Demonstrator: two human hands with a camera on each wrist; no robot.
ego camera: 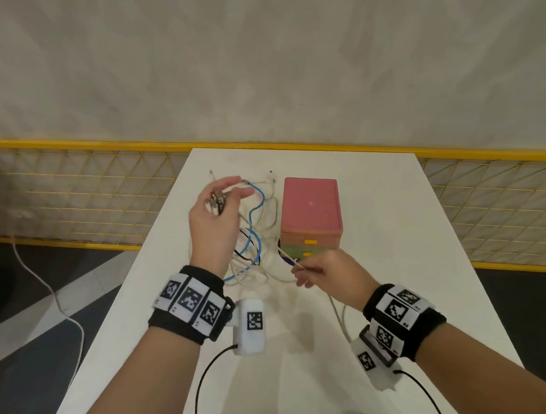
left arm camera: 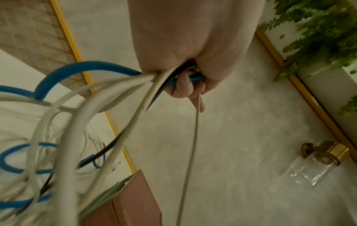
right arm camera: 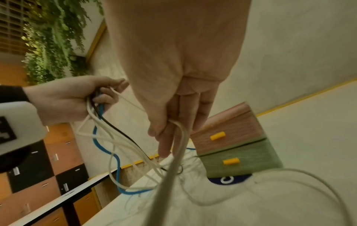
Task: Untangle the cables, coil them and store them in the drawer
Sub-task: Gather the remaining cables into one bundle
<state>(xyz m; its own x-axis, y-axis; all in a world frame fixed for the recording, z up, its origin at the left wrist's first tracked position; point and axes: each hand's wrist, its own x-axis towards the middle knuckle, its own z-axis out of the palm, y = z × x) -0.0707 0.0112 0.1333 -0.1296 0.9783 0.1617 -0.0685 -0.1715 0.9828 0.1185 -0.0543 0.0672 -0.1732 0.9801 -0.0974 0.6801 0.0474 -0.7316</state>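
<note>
The drawer box stands on the table with its pink and green drawers closed, so their contents cannot be seen. At its 9 o'clock the left hand is raised, fingers curled round a bunch of cables whose blue, white and black loops trail onto the table. At the box's 6 o'clock the right hand pinches one white cable; no writing is readable.

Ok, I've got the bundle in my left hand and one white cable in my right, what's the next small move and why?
Probably draw the right hand slowly toward you, easing its white cable out of the tangle. The left hand already grips the bunched ends, blue cable included, so it can anchor them. The loops look slack on the table; stop if one tightens.
</note>
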